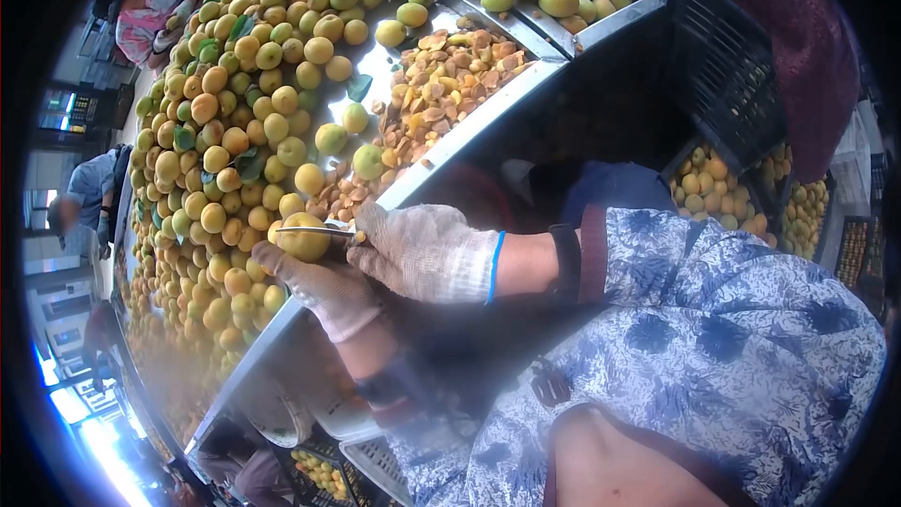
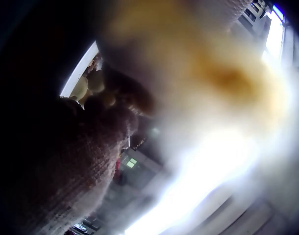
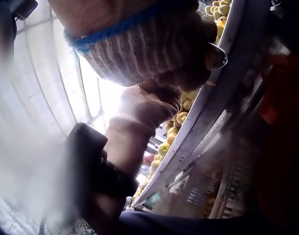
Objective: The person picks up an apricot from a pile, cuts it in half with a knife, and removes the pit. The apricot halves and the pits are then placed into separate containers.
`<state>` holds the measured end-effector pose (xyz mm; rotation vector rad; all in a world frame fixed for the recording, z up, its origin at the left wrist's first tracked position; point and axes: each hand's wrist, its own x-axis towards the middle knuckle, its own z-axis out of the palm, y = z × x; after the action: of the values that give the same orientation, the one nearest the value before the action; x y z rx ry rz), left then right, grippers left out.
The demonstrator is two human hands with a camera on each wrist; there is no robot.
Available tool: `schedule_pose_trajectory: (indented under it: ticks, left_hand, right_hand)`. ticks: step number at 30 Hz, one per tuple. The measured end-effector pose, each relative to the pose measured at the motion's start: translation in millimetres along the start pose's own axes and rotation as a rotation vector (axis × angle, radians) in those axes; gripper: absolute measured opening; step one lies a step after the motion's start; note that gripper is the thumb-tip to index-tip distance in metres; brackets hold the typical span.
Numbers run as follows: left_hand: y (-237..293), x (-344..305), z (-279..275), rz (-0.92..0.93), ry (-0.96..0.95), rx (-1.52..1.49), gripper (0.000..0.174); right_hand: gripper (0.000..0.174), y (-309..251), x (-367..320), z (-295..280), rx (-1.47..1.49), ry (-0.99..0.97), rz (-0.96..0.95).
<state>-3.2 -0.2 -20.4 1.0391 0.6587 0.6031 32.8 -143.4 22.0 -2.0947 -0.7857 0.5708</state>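
Observation:
My gloved left hand [image 1: 328, 291] holds a round yellow-green fruit [image 1: 303, 240] at the edge of a metal table. In my right hand [image 1: 427, 253], whose glove has a blue cuff edge, is a thin knife [image 1: 330, 231], its blade lying across the fruit. The right wrist view has the blue-edged glove [image 3: 134, 51] close up, with part of a shiny metal piece [image 3: 219, 57] at its fingers, and my left hand [image 3: 147, 105] below it. A dark glove [image 2: 85, 166] fills part of the left wrist view; the rest is blurred or glaring.
Whole fruits [image 1: 216, 160] with some leaves cover the table beyond my hands. Cut fruit pieces [image 1: 450, 80] lie heaped near its metal rim [image 1: 469, 131]. A black crate [image 1: 727, 66] stands at the upper right, above fruit crates. Other people [image 1: 89, 188] are at the left.

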Motion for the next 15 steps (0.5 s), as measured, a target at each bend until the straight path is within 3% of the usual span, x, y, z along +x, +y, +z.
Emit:
schedule_pose_trajectory:
  ticks: [9,15]
  left_hand:
    - [7,-20,18,0.084,0.008,-0.094,0.082]
    - [12,-23,20,0.082,-0.174,-0.102,0.070]
  right_hand:
    - [0.036,-5,1,6,0.019,0.027,-0.005]
    - [0.034,-2,10,4,0.018,0.032,0.005]
